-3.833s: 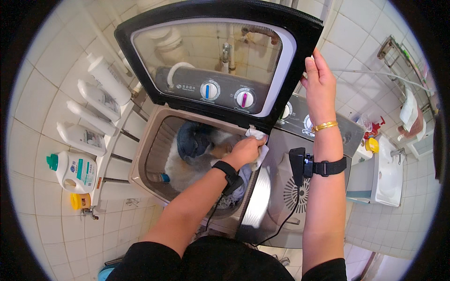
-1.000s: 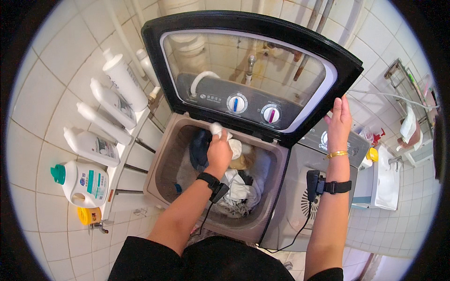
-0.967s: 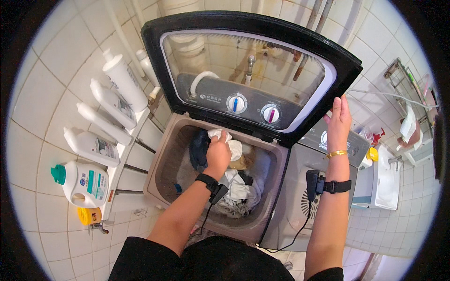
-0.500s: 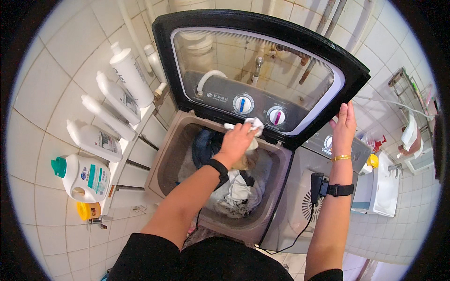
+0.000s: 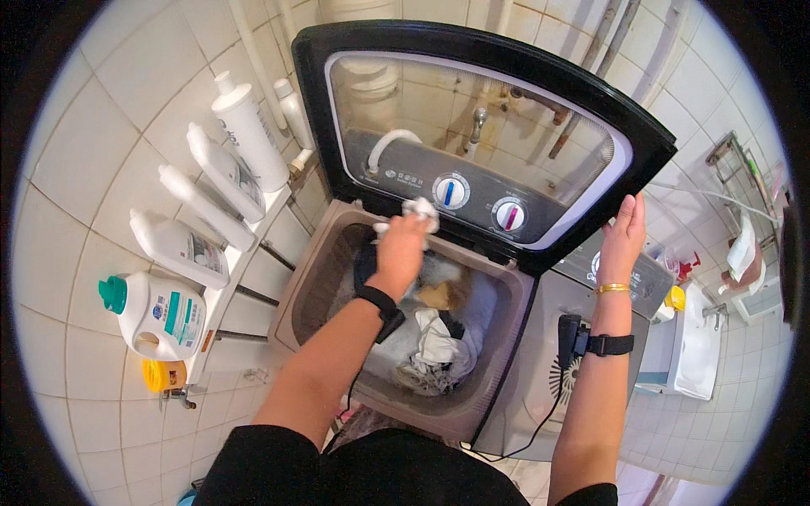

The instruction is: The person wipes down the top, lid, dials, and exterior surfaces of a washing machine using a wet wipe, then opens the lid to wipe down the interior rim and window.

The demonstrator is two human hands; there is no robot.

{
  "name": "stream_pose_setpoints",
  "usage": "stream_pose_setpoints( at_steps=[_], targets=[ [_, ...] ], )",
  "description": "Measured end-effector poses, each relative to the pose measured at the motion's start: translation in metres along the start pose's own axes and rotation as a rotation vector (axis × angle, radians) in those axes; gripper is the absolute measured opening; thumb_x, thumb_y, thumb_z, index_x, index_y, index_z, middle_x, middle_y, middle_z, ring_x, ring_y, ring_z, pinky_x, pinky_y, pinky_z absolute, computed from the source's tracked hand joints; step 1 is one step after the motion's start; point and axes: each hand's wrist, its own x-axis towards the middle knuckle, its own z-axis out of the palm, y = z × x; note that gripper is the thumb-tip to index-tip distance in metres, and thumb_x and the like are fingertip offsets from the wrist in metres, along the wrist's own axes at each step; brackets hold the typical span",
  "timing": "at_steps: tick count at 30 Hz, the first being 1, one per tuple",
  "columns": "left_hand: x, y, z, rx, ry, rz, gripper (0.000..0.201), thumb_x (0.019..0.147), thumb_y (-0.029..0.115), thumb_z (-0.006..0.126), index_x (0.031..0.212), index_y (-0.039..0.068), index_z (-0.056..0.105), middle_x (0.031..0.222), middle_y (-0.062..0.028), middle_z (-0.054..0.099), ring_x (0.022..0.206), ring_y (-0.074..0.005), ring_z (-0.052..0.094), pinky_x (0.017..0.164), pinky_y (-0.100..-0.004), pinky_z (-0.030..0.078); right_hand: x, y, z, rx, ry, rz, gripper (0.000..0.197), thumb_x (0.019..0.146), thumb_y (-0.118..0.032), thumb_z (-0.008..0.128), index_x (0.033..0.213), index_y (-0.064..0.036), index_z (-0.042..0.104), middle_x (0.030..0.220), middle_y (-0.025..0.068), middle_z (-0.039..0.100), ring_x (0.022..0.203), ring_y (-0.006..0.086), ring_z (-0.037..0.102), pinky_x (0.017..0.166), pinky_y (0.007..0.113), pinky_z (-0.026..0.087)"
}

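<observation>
A bunched white cloth [image 5: 420, 213] is gripped in my left hand [image 5: 400, 255], over the back of the open washing machine tub [image 5: 288, 305]. My right hand [image 5: 623, 240] holds the right edge of the raised lid [image 5: 582, 82], which has a black frame and a clear window. Inside the tub, wet laundry lies in sudsy water. A white garment [image 5: 437, 339], a tan cloth [image 5: 440, 295] and a dark blue cloth [image 5: 364, 266] show there. My left hand partly hides the dark blue cloth.
Several white bottles [image 5: 181, 244] and a jug with a green cap [image 5: 164, 316] stand on a narrow shelf at the left wall. The control panel [image 5: 472, 190] has two knobs behind the lid. To the right are the machine's spin side [image 5: 531, 363] and a white sink [image 5: 696, 354].
My left hand has moved left with the white cloth, uncovering more of the tan cloth and suds. My right hand stays at the lid's edge. The whole view has shifted slightly.
</observation>
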Motion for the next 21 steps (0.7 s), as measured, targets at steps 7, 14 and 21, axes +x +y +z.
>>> stream_pose_setpoints(
  at_steps=[7, 14, 21],
  targets=[
    [-0.001, -0.019, -0.009, -0.033, 0.005, -0.131, 0.030, 0.089, 0.012, 0.053, 0.113, 0.017, 0.069, 0.113, -0.0048, 0.060, 0.102, -0.0273, 0.058, 0.085, -0.0387, 0.052, 0.002, 0.004, -0.004, -0.085, -0.019, 0.028, 0.059, 0.104, -0.046, 0.047, 0.145, -0.0051, 0.046, 0.112, 0.0058, 0.059, 0.087, 0.0128, 0.055, 0.067, 0.028, 0.051],
    [-0.026, -0.049, -0.004, -0.296, 0.310, -0.303, 0.037, 0.081, 0.000, 0.058, 0.116, 0.009, 0.066, 0.112, -0.0146, 0.061, 0.105, -0.0375, 0.057, 0.091, -0.0446, 0.047, 0.003, 0.005, 0.001, -0.006, -0.012, -0.013, 0.051, 0.105, -0.042, 0.047, 0.143, -0.0083, 0.050, 0.103, 0.0019, 0.060, 0.080, 0.0094, 0.053, 0.060, 0.025, 0.049],
    [-0.022, -0.026, 0.025, -0.317, -0.038, -0.414, 0.047, 0.087, 0.000, 0.060, 0.133, 0.006, 0.059, 0.119, -0.0229, 0.054, 0.104, -0.0413, 0.058, 0.091, -0.0419, 0.047, -0.002, -0.003, 0.002, 0.017, 0.021, -0.017, 0.049, 0.105, -0.040, 0.047, 0.142, -0.0076, 0.051, 0.101, 0.0012, 0.062, 0.073, 0.0076, 0.051, 0.058, 0.023, 0.046]
  ],
)
